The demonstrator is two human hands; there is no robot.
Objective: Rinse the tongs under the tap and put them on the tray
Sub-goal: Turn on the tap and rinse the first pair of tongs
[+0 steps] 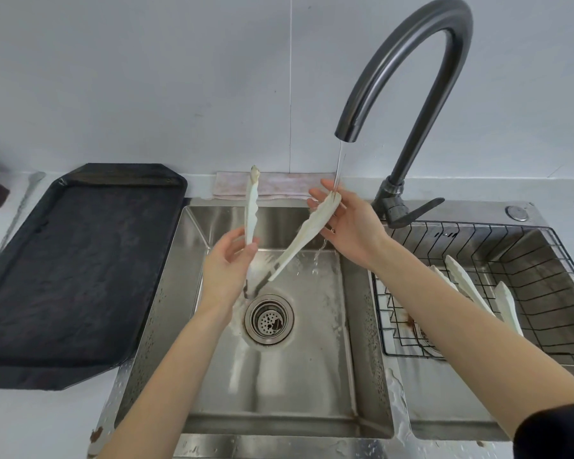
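Steel double sink [362, 376] set in a pale worktop [30, 425]; left basin wet, round strainer drain [269, 319] in its floor. Black rectangular tray [80, 260] with cut corners sits on the worktop just left of the sink, nothing on it. Dark grey gooseneck tap [411, 61] running, stream landing on the far tip of one tong arm. Black wire rack [527, 293] sits in the right basin with more white tongs [468, 283] lying in it. Pinkish folded cloth [279, 185] lies against the wall behind the sink.

White plastic tongs [299, 240] held over the left basin, spread in a V, hinge end down near the drain. Left hand [226, 263]: grip closed round the left arm of the tongs low down, thumb and fingers pinching it, that arm pointing up. Right hand [348, 223]: fingers fairly straight, cradling the other arm's tip under the water; cannot tell if it's actually clamped.
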